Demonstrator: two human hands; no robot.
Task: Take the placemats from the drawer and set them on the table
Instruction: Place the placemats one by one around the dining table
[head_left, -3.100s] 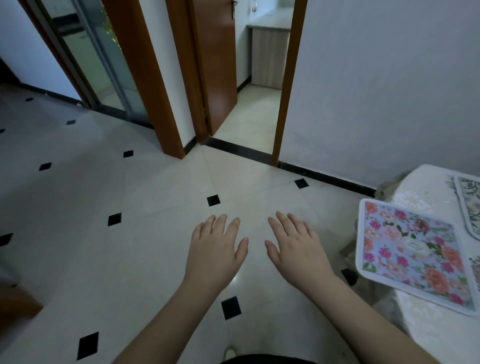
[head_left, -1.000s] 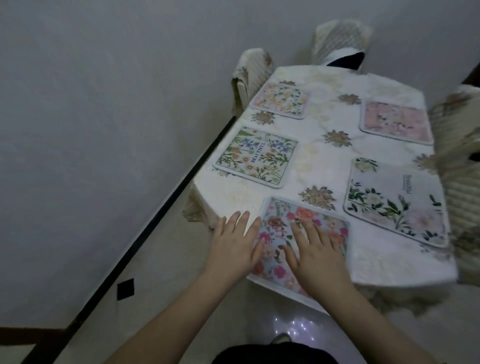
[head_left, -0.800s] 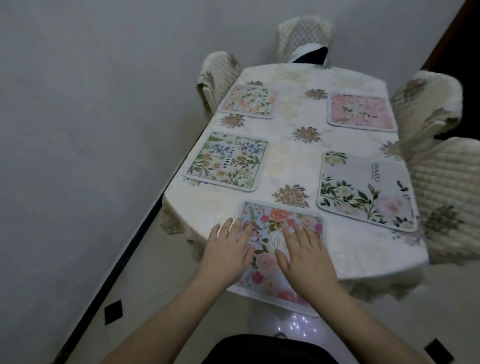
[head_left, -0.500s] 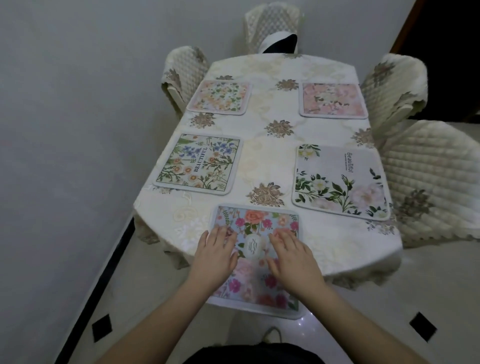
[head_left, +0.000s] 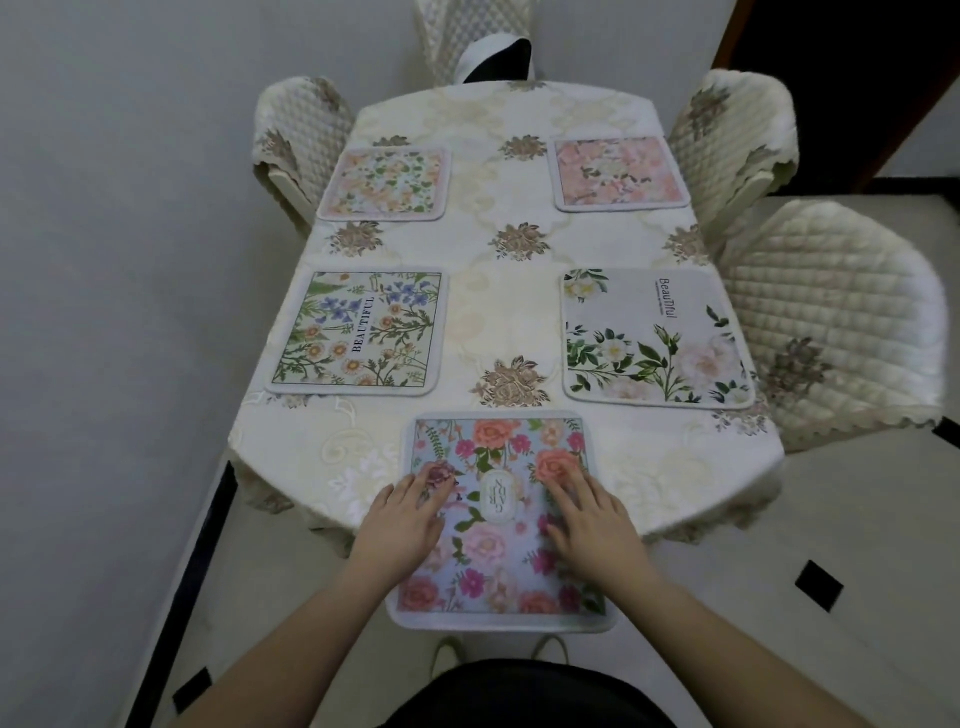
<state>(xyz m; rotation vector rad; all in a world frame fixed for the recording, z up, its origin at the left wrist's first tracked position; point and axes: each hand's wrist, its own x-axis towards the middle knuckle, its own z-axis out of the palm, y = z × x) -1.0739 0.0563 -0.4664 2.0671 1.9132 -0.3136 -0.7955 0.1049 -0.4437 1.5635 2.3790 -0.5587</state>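
The blue rose placemat (head_left: 501, 514) is now seen square to the counter (head_left: 311, 457) edge, where approx. 1 s ago it was seen turned at an angle. It is pressed flat by the left hand (head_left: 402, 525) and the right hand (head_left: 592, 522), fingers spread, nothing pinched. Its near part overhangs the edge. Four other placemats, e.g. the "BEAUTIFUL" placemat (head_left: 358, 332), are laid behind it. The task is judged nearly done; probably the mat needs pushing fwd.
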